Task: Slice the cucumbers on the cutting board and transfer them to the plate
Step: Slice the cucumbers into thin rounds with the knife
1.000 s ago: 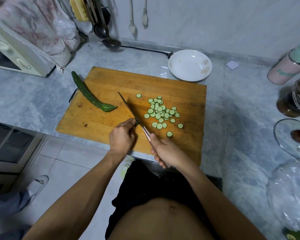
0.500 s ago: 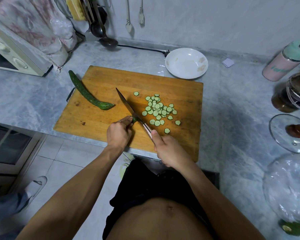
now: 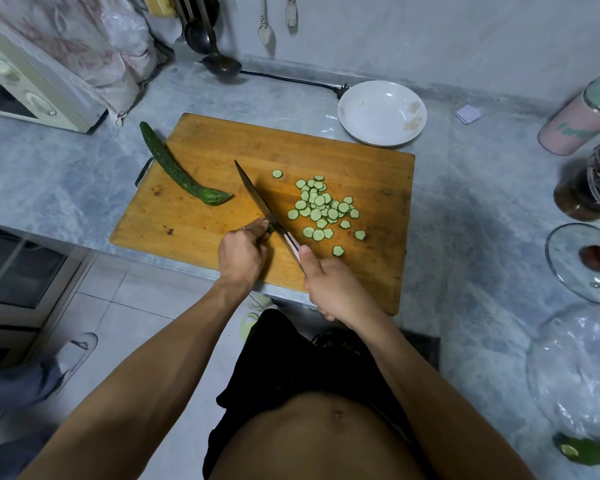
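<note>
A wooden cutting board (image 3: pixel 222 147) lies on the grey counter. My left hand (image 3: pixel 241 256) pinches a short cucumber stub (image 3: pixel 271 227) against the board. My right hand (image 3: pixel 331 289) grips the handle of a knife (image 3: pixel 257 199), whose blade stands against the stub with its tip pointing away. Several thin cucumber slices (image 3: pixel 321 209) lie scattered right of the blade. A long cucumber piece (image 3: pixel 177 169) lies at the board's left, its far end over the edge. A white plate (image 3: pixel 381 112) sits beyond the board's far right corner, with nothing on it.
A microwave (image 3: pixel 25 88) stands at far left with a ladle (image 3: pixel 219 62) and a power cord behind the board. At right are a pink-and-green bottle (image 3: pixel 582 116), a dark jar (image 3: pixel 589 188), a glass lid (image 3: pixel 589 261) and a plastic bag (image 3: pixel 575 368). Another cucumber end (image 3: pixel 586 452) shows at the bottom right.
Both hands and the knife hold nearly the same place at the cucumber stub. The view has shifted slightly; the slice pile looks unchanged.
</note>
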### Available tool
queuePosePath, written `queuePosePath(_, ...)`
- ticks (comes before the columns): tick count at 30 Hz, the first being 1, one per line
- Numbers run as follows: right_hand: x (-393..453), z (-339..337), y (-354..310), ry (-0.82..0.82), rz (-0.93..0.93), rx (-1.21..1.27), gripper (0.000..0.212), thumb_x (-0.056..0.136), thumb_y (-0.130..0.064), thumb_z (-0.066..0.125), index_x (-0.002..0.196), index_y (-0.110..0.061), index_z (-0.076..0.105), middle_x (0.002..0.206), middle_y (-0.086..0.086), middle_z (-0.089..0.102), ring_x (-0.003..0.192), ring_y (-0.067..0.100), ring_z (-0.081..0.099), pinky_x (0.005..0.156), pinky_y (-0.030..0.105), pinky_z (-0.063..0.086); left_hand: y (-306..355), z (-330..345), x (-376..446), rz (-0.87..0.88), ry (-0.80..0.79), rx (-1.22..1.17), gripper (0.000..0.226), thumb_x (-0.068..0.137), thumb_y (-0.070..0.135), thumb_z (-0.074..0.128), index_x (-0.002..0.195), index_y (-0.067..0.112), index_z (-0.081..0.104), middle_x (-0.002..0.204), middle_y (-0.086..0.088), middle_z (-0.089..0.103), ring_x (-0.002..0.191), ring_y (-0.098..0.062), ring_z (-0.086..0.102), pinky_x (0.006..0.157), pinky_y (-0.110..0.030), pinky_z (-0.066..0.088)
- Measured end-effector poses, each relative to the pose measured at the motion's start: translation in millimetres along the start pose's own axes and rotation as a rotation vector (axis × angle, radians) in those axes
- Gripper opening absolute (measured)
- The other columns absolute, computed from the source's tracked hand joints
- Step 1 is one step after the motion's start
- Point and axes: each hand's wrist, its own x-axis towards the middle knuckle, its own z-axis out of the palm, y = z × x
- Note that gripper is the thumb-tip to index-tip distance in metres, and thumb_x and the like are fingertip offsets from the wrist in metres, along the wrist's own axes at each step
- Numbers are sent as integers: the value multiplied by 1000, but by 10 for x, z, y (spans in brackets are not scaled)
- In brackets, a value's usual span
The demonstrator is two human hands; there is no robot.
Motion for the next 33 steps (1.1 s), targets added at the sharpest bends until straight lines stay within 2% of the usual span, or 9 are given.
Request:
queuePosePath(4,99,86,-27,34,-42,-10,64,104,-55,21,56,-19,44,53,1,46,50,20,48,59,32,40,5,-16,-28,43,10,18,42,77,1,59,115,14,71,115,-6,70,102,-25,67,96,-33,51)
queuePosePath(7,121,114,-34,50,-41,-19,63,104,-54,21,55,-22,42,54,-1,44,54,20,47,64,33,40,24,-10,-61,66,32,-1,43,76,-3,59,115,12,71,119,-3,68,105,-23,67,98,-32,50)
queuePosePath(12,136,115,23,70,-30,5,64,102,-58,22,57,-21,47,56,0,47,54,19,47,64,34,42,19,-13,-66,65,27,-45,40,78,-6,59,112,9,72,121,-2,67,107,-16,65,103,-23,43)
queuePosePath(16,124,46,75,83,37,25,68,100,-62,23,76,-12,62,66,5,57,61,22,56,69,38,50,-24,-18,-68,101,61,-73,29,81,-3,65,107,8,74,117,-5,68,103,-15,67,97,-17,43)
queuePosePath(24,60,-62,93,84,51,49,60,99,-62,25,65,-22,53,61,0,51,55,16,47,59,33,41,51,37,-7,187,81,-67,21,82,1,69,102,6,76,112,-8,71,97,-18,69,94,-13,42)
queuePosePath(28,12,-89,59,77,43,68,62,99,-63,25,66,-20,55,62,1,52,55,17,48,65,36,44,122,32,25,139,44,-70,24,84,1,66,106,4,74,116,-7,69,102,-17,67,98,-13,38)
queuePosePath(33,-76,-119,-22,60,22,33,65,99,-63,24,69,-16,56,63,3,54,56,19,51,68,40,50,59,32,50,114,31,-22,27,84,5,66,109,12,74,117,-1,69,104,-12,66,98,-16,41)
